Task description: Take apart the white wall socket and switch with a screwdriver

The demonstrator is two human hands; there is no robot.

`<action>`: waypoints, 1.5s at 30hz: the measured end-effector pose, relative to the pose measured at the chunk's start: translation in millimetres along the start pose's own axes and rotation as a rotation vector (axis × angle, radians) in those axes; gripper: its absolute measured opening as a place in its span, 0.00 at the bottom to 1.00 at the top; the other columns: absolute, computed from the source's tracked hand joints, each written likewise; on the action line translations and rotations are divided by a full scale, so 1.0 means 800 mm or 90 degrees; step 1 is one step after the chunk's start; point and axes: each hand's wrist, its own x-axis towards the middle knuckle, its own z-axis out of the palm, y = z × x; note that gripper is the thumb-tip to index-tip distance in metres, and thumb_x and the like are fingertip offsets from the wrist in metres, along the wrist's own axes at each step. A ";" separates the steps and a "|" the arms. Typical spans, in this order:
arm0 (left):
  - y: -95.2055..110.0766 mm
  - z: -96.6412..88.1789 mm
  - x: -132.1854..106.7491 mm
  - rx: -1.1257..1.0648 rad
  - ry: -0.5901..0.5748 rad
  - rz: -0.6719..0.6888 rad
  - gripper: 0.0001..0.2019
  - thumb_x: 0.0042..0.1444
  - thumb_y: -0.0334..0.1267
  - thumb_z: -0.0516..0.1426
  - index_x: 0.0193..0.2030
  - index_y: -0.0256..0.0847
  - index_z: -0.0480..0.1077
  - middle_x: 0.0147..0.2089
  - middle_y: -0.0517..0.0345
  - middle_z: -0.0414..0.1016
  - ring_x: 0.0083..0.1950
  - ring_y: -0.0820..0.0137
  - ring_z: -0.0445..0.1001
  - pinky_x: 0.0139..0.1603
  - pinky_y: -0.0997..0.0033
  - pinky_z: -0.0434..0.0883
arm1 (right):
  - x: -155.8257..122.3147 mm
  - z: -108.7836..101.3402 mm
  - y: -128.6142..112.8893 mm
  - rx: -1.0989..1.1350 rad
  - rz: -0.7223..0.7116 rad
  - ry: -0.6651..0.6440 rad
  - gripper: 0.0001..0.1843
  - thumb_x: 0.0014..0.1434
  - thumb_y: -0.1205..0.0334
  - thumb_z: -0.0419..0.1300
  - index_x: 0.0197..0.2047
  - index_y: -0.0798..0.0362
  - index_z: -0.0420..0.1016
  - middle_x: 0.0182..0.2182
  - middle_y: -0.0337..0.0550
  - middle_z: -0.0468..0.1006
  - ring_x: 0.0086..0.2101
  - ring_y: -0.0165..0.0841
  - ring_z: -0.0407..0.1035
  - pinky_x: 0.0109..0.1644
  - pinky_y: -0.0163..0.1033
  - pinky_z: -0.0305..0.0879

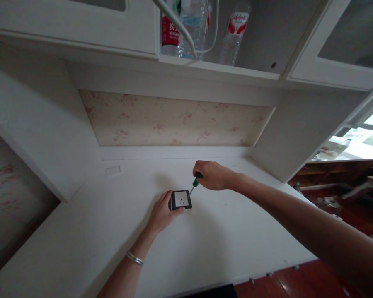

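A small square wall socket (180, 199) with a dark frame and pale face lies on the white desk top (205, 240). My left hand (162, 212) grips its left edge, thumb and fingers closed round it. A bracelet (134, 258) sits on that wrist. My right hand (214, 175) is closed round the green handle of a screwdriver (195, 184). Its shaft slants down to the socket's upper right corner and touches it.
White cabinet walls close the desk in on the left and right, with floral wallpaper (174, 120) at the back. Plastic bottles (192, 29) stand on the shelf overhead. A small white plate (113, 170) lies at the desk's back left. Red floor shows on the right.
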 end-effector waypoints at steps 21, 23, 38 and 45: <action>0.003 0.000 -0.001 -0.002 0.010 -0.009 0.36 0.38 0.48 0.67 0.55 0.42 0.62 0.54 0.52 0.64 0.55 0.60 0.67 0.56 0.62 0.65 | 0.007 0.008 0.005 0.045 -0.020 0.018 0.16 0.60 0.57 0.58 0.49 0.54 0.72 0.45 0.51 0.74 0.38 0.38 0.70 0.39 0.39 0.61; 0.003 0.001 -0.001 -0.011 0.018 -0.010 0.36 0.37 0.47 0.68 0.53 0.42 0.62 0.52 0.53 0.64 0.53 0.61 0.68 0.54 0.63 0.66 | 0.009 0.008 0.004 0.033 -0.010 0.019 0.16 0.62 0.57 0.56 0.50 0.54 0.72 0.43 0.51 0.75 0.37 0.38 0.71 0.38 0.39 0.60; 0.016 -0.003 -0.003 -0.026 0.071 -0.008 0.35 0.32 0.46 0.70 0.47 0.39 0.63 0.49 0.53 0.64 0.49 0.63 0.69 0.52 0.63 0.68 | -0.053 0.107 0.058 0.447 0.317 0.270 0.13 0.60 0.52 0.56 0.38 0.53 0.73 0.28 0.40 0.78 0.25 0.30 0.74 0.30 0.34 0.66; 0.026 -0.009 -0.003 0.012 0.083 0.000 0.31 0.35 0.47 0.69 0.47 0.41 0.66 0.48 0.53 0.69 0.49 0.61 0.71 0.51 0.62 0.68 | -0.090 0.200 0.060 0.727 0.453 0.394 0.20 0.52 0.45 0.62 0.38 0.54 0.73 0.29 0.40 0.76 0.27 0.34 0.74 0.32 0.39 0.71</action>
